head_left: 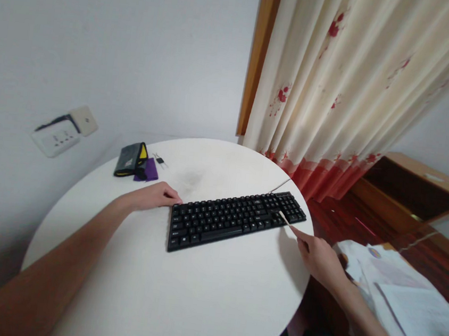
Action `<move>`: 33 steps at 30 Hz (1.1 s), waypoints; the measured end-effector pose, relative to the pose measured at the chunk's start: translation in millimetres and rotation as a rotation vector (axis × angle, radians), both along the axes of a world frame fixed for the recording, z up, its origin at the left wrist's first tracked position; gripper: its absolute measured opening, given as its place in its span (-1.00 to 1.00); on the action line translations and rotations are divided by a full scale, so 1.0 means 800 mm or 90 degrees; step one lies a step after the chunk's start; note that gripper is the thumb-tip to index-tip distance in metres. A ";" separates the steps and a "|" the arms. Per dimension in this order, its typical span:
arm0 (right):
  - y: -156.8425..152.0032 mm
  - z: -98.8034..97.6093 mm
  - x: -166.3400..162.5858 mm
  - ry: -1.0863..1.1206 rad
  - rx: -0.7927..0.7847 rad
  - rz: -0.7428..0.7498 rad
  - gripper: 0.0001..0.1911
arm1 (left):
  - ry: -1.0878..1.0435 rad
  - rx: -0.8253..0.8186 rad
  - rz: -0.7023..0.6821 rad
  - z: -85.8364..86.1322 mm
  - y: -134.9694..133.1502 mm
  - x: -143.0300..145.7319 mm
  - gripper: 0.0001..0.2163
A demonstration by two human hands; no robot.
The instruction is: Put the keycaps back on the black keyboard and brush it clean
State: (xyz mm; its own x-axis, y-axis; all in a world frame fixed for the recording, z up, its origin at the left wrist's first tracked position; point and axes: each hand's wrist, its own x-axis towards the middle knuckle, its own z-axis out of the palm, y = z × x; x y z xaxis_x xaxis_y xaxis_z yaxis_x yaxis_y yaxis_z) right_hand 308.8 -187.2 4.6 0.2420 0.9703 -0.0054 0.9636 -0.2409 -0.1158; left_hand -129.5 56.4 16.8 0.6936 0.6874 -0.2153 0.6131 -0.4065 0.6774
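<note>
A black keyboard (219,221) lies slantwise on a round white table (163,295). At its far left corner rests my left hand (155,197), fingers curled together and gripping the edge. My right hand (317,258) is by the keyboard's right end, closed in a pinch round a thin cotton swab (284,218). The swab's white tip is at the keys between the main block and the number pad. The keyboard's cable (281,185) runs off its back edge.
A grey and yellow pouch (131,159), a purple cloth (150,171) and a small black item (160,160) lie at the table's back left. Wall sockets (57,137) are at left. A curtain (337,83) hangs behind. Papers (406,310) lie at right.
</note>
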 end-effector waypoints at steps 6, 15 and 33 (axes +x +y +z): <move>-0.017 -0.006 -0.009 -0.008 0.030 -0.015 -0.52 | 0.004 0.011 -0.009 0.002 -0.002 0.001 -0.67; 0.005 0.002 -0.041 0.029 0.045 -0.052 -0.53 | 0.014 0.008 -0.017 0.003 -0.001 0.002 -0.67; -0.032 0.006 -0.025 0.025 0.103 -0.070 -0.52 | 0.022 0.010 -0.019 0.000 0.002 0.000 -0.66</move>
State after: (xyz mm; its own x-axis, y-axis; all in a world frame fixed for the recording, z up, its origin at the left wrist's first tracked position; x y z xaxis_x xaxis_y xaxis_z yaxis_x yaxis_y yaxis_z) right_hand 288.7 -213.1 9.5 0.3496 0.9268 0.1372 0.9264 -0.3201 -0.1981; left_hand -129.5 57.7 16.6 0.7059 0.6703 -0.2288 0.6235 -0.4348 0.6497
